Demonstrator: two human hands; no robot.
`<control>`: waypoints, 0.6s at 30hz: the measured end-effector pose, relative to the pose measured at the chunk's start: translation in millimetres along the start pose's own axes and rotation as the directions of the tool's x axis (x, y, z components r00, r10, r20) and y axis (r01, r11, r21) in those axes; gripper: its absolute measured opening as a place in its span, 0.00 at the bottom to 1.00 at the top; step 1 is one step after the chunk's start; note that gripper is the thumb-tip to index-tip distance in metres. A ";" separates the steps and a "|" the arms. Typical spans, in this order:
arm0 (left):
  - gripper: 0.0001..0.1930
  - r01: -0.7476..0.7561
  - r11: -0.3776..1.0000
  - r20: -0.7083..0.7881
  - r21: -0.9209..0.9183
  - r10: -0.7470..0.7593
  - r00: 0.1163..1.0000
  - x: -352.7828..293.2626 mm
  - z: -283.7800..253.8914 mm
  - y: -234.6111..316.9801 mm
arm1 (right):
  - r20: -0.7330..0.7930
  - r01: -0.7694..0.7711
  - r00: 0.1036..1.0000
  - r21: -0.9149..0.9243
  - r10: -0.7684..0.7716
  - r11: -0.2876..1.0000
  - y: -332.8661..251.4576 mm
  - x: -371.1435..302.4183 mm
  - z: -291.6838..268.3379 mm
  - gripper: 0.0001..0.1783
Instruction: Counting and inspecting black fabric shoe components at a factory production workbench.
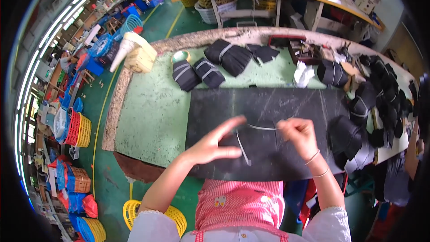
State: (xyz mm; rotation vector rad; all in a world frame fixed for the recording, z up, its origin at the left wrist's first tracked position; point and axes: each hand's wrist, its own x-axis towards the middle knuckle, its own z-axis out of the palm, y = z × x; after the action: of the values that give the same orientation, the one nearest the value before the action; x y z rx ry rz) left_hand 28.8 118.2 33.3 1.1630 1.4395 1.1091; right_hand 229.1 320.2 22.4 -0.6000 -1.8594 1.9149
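Note:
My right hand pinches one end of a thin white strip above a black mat. The strip stretches leftward toward my left hand. That hand is open, thumb and fingers spread apart over the mat. Beside its fingertips, a second length of white strip slants down toward me; whether both lengths are one piece I cannot tell. A dark patch between my hands could be black pieces, but it barely stands out from the mat. The left fingertips are slightly blurred.
Tied black bundles lie along the table's far side, near a tape roll and crumpled white material. More black bundles crowd the right. A yellowish block with a cone stands far left. Yellow baskets sit below the near edge.

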 end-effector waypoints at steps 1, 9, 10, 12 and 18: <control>0.44 -0.039 0.997 0.142 -0.063 0.047 0.989 0.6 3.8 6.1 | -0.233 0.024 0.972 -0.006 -0.025 1.000 -3.0 11.4 -11.7 0.19; 0.34 0.004 0.798 -0.291 -0.603 -0.225 0.930 31.9 14.0 -17.5 | 0.130 0.576 0.806 -0.399 -0.578 0.713 -11.7 -2.8 24.2 0.17; 0.35 -0.074 0.976 -0.235 -0.204 0.024 0.972 32.5 14.8 -20.9 | -0.090 0.382 0.879 -0.457 -0.468 0.803 -16.6 5.8 22.6 0.19; 0.37 0.051 0.928 0.026 -0.368 -0.044 0.999 23.5 34.7 -15.2 | -0.297 0.077 0.942 -0.270 -0.158 0.960 1.8 40.7 -9.9 0.20; 0.27 0.156 0.024 0.154 -0.988 0.365 0.918 34.9 23.6 -74.6 | -0.389 -0.178 0.883 -0.795 -0.263 0.579 36.7 63.9 -78.1 0.12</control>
State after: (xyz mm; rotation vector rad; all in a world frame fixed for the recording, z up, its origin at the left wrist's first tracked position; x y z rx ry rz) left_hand 38.8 144.3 -47.7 0.2851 -0.0725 1.4698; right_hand 220.6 419.4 -17.6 -1.1556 -2.2860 0.6121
